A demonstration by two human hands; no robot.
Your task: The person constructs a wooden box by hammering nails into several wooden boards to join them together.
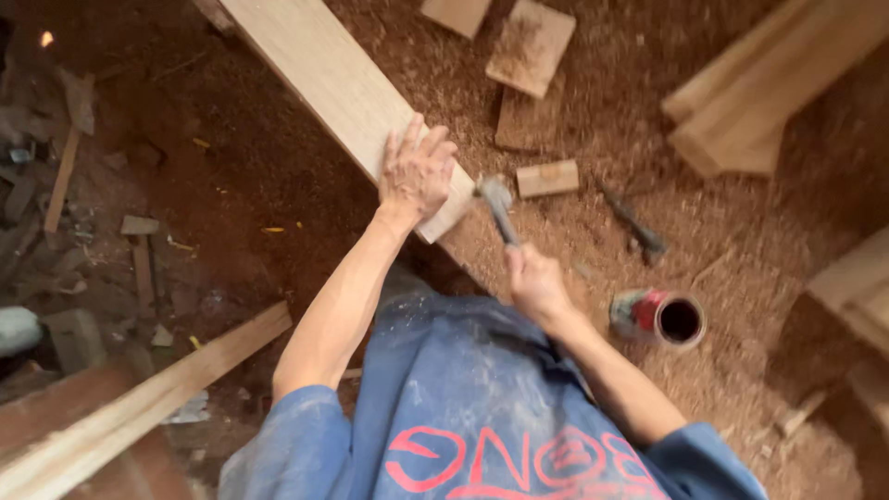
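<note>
Left hand point(417, 174) is pressing flat, fingers spread, on the plank point(343, 97) end lying over the sawdust floor point(648, 185). Right hand point(535, 282) is gripping the hammer point(498, 208) beside that end. Better keeping fingers clear, striking squarely.

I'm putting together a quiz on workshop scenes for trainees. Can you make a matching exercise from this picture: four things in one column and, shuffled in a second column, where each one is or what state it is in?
Things:
1. left hand
2. right hand
3. red can
4. small wood block

Places or states:
A. lying on its side on the sawdust, open mouth showing
B. pressed flat on the end of the long plank
C. lying on the sawdust just beyond the hammer head
D. gripping the hammer handle

Pairs: 1-B, 2-D, 3-A, 4-C
</note>
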